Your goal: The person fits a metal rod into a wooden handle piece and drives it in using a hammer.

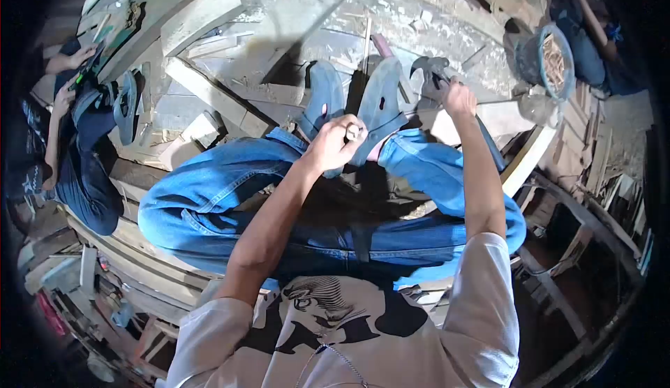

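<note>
My right hand [460, 100] is wrapped around a claw hammer [430, 67], gripping it close below its dark head. The dark handle runs back past my wrist towards my knee. My left hand [336, 142] is closed, with a ring on one finger, in front of my blue-grey clogs [382, 98]. What its fingers hold, if anything, is hidden. A thin wood strip [367, 42] stretches out beyond the gap between the clogs. My jeans-clad legs [216, 178] are bent wide on both sides of my hands.
A blue-rimmed bucket [571, 74] of thin wood pieces stands at the upper right. Planks [209, 95] and splinters litter the floor. At the left, another person's hands [66, 95] hold a dark and green object. A further person [593, 39] sits at the upper right.
</note>
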### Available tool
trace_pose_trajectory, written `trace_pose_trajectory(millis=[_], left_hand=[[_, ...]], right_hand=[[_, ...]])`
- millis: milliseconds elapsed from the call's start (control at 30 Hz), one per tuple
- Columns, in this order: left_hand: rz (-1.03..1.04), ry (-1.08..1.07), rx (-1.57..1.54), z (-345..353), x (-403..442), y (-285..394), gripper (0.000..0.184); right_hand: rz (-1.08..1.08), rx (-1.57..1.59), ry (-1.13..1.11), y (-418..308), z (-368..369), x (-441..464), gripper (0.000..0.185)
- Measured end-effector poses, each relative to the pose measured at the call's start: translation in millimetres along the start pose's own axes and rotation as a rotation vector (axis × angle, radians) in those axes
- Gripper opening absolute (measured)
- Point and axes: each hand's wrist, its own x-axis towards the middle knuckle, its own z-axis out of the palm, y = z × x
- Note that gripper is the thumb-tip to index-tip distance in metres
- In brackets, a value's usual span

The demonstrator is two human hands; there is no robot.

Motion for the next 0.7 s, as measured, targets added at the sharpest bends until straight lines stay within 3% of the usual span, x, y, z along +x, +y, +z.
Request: trace_pose_trajectory(millis=[167,267,367,467,567,667,700], left_hand=[[-0.172,-0.034,-0.261,3.4,3.8,-11.0,0.002],[-0.064,-0.055,-0.455,-0.4,6.6,-14.2,0.002],[-0.111,-0.035,-0.296,-10.2,15.1,12.9,0.009],[-0.129,-0.019,-0.236,-15.5,24.5,42.6,0.011],[0.104,-0.04,-0.072,-21.1,29.5,70.0,0.013],[0.045,-0.073,0.053,-30.1,32.5,118.3,0.014],[0.17,-0.053,0.124,-31.5,31.1,118.0,0.015]], right_hand=[[-0.072,0.061,0.07,17.6,53.3,-0.9,0.042],[-0.131,-0.016,0.075,13.2,57.0,-2.9,0.035],[-0.139,-0.114,-0.131,7.2,42.7,5.8,0.036],[-0.127,-0.07,-0.029,0.0,15.8,7.4,0.037],[-0.18,0.235,0.047,-22.4,-74.3,-0.9,0.037],[-0.404,0.415,0.354,-32.1,-150.5,-27.1,0.037],[-0.506,0.595,0.363,-36.7,-181.5,-46.3,0.035]])
